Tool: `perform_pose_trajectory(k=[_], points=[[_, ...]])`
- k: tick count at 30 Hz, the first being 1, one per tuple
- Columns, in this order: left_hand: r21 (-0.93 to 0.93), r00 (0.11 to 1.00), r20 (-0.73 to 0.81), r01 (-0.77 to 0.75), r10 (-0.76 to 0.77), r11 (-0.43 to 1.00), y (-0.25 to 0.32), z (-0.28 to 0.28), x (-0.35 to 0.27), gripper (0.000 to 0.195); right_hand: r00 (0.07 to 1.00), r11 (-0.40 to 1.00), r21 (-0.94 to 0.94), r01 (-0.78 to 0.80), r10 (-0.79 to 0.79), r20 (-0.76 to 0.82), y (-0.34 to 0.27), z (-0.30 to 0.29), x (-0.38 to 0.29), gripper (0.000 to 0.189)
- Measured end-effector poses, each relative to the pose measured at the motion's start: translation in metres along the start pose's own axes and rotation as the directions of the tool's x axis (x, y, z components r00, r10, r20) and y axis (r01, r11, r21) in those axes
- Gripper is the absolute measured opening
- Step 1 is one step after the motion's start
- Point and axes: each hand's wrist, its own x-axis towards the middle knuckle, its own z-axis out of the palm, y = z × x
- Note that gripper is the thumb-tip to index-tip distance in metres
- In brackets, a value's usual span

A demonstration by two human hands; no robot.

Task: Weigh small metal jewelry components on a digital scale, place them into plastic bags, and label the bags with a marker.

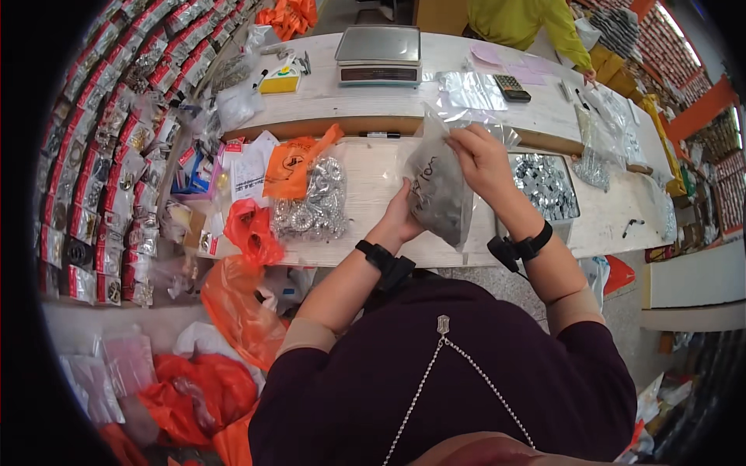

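A clear plastic bag of dark small parts (438, 186), with handwriting on its side, is held up over the white table. My left hand (401, 214) supports its lower left side, the fingers partly hidden behind it. My right hand (479, 158) pinches the bag near its upper right edge. To the left lies a clear bag of shiny silver ring-shaped pieces (309, 209), partly covered by an orange plastic bag (296, 166). Right of my right forearm stands a metal tin of small silver square pieces (545, 185). A black marker (382, 135) lies behind the held bag.
On the raised rear counter are a weighing scale (379, 55), clear bags (472, 91) and a calculator (512, 88). A person in a yellow-green top (518, 23) stands beyond. Racks of packaged parts (111, 145) line the left; red bags (201, 390) lie below.
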Motion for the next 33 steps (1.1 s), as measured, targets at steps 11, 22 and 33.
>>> perform_pose_trajectory(k=[11,22,33], points=[[0.323,0.997,0.014,-0.07,0.069,0.944,-0.005,-0.047,0.01,0.057,0.928,0.918,0.184,-0.352,0.317,0.195,0.0,-0.005,0.015,0.015],[0.825,0.857,-0.193,-0.123,0.478,0.552,0.043,-0.077,0.02,0.028,0.878,0.895,0.412,-0.169,-0.054,0.476,-0.002,0.021,-0.015,0.017],[0.932,0.686,0.312,-0.089,0.657,-0.351,0.044,-0.093,0.017,0.023,0.916,0.896,0.425,-0.128,-0.058,0.397,0.024,0.059,-0.025,0.017]])
